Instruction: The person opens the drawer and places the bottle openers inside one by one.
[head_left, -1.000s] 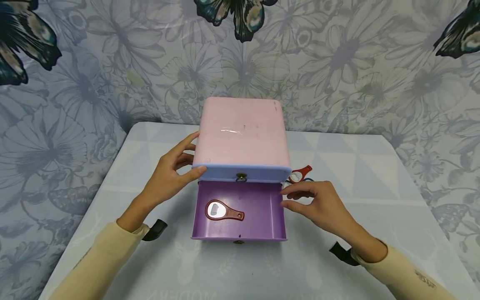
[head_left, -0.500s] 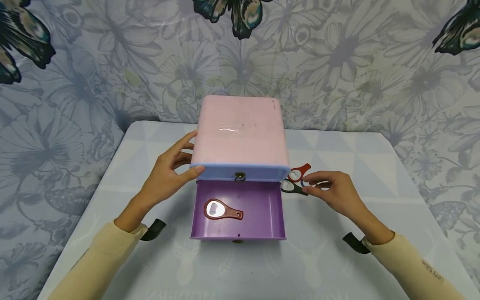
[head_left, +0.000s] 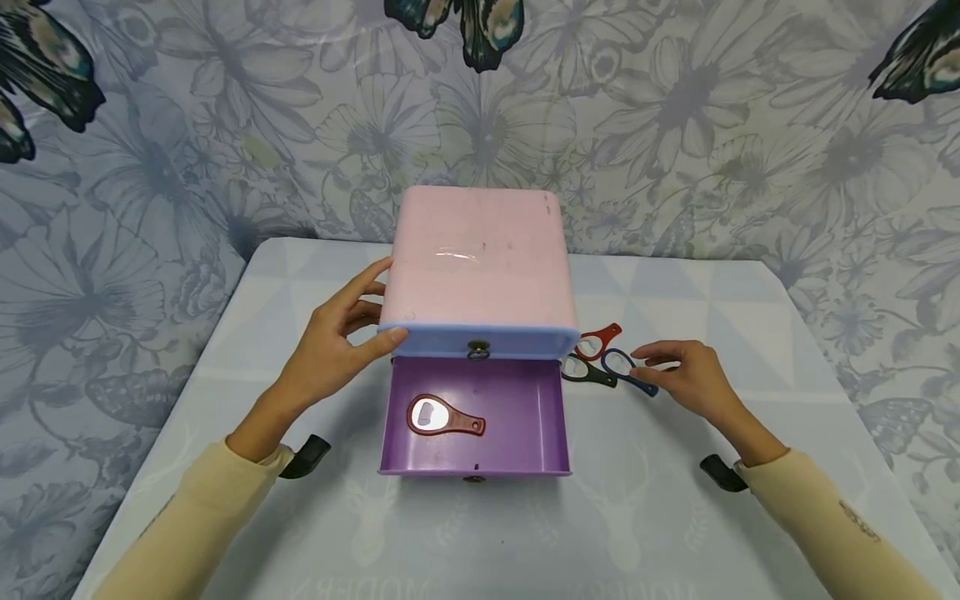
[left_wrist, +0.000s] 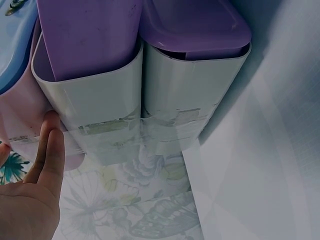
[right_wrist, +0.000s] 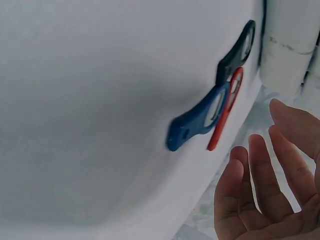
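Observation:
A small drawer unit with a pink top stands mid-table. Its blue upper drawer is in, while the purple drawer below is pulled out. Inside that drawer lies a brown bottle opener. My left hand rests on the unit's left side, fingers extended along it and thumb on the front corner. To the right, a blue bottle opener lies beside a red one and a black one. My right hand has its fingertips near the blue opener's handle, with nothing between thumb and fingers.
The pale patterned table reaches back to a flowered wall covering. In the left wrist view, whitish tiers with purple drawers are joined by clear tape. Small dark straps show at both cuffs.
My right hand has moved from the purple drawer's right edge out to the right. The blue opener now lies farther right, apart from the unit. My left hand stays in place.

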